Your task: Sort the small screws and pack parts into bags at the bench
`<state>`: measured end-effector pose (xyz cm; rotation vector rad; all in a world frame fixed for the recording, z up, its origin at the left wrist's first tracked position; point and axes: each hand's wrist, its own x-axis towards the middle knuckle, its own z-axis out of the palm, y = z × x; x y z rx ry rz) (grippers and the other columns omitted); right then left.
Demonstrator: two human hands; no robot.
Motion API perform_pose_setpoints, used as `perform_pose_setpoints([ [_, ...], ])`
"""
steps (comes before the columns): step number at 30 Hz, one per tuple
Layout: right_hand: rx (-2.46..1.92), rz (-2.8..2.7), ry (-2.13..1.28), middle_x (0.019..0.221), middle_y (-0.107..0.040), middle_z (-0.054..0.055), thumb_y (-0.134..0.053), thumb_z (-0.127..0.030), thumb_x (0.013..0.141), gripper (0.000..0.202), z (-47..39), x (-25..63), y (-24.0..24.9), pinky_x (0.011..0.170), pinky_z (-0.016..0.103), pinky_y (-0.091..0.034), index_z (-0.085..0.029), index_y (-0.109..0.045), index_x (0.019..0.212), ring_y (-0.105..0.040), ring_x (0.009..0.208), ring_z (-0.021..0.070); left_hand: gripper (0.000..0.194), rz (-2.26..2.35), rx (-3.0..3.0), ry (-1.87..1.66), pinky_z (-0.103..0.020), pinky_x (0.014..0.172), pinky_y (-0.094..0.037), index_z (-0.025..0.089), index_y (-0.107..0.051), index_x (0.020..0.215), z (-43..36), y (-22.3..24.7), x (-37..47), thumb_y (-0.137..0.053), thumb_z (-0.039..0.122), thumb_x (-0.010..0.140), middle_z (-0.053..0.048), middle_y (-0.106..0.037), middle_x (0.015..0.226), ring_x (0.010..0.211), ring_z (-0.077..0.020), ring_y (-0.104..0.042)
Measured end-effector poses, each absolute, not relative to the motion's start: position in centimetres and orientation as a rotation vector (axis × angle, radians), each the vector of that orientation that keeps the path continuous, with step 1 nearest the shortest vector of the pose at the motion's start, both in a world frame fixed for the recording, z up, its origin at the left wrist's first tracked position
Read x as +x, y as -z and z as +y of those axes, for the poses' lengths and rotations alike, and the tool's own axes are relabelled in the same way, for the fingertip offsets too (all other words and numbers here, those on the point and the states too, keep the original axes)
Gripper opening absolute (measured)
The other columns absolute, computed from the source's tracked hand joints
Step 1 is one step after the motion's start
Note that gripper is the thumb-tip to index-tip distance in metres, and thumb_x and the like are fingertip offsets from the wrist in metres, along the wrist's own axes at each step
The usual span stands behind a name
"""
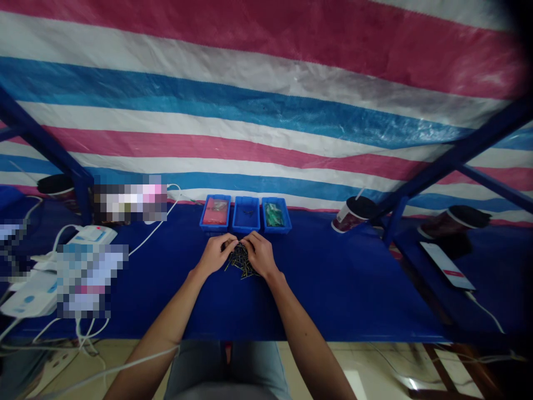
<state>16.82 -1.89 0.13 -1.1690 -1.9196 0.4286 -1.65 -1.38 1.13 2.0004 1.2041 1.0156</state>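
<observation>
A heap of small, thin dark pieces with yellowish glints [240,261] lies on the blue tabletop, possibly screws or pins; they are too small to tell. My left hand [215,254] is at the heap's left edge, thumb and forefinger pinched together. Opposite it, my right hand [261,255] bends over the right side of the heap, its fingers also pinched. The fingertips of both hands nearly meet above the heap's far edge. Anything between them is too small to make out. Just beyond stands a blue bin [246,229] with a few dark bits inside.
Beside the middle bin stand a left bin [214,228] with pink-red contents and a right bin [278,229] with green packets. A lidded cup with a straw [348,216] is at right. Power strips [31,291] and white cables crowd the left. A phone [447,266] lies far right.
</observation>
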Motion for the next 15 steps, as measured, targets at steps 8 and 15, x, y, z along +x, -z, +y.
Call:
perform_pose_setpoints([
  [8, -1.187, -1.916, -0.424, 0.081, -0.061, 0.004, -0.046, -0.029, 0.102, 0.027, -2.09, 16.94, -0.72, 0.070, 0.027, -0.043, -0.021, -0.064, 0.084, -0.059, 0.076, 0.0169, 0.026, 1.200, 1.984, -1.014, -0.023, 0.061, -0.040, 0.016, -0.068, 0.088, -1.34, -1.04, -1.69, -0.053, 0.036, 0.097, 0.002, -0.063, 0.064, 0.057, -0.0116, -0.054],
  [15, -1.099, -1.905, -0.497, 0.093, -0.065, 0.006, -0.053, -0.025, 0.097, 0.016, -2.27, 16.87, -0.92, 0.073, 0.028, -0.048, -0.021, -0.065, 0.108, -0.061, 0.079, 0.0174, 0.024, 1.209, 1.967, -1.033, -0.022, 0.062, -0.041, 0.017, -0.067, 0.089, -1.16, -0.74, -1.87, -0.053, 0.034, 0.097, 0.002, -0.064, 0.065, 0.058, -0.0112, -0.055],
])
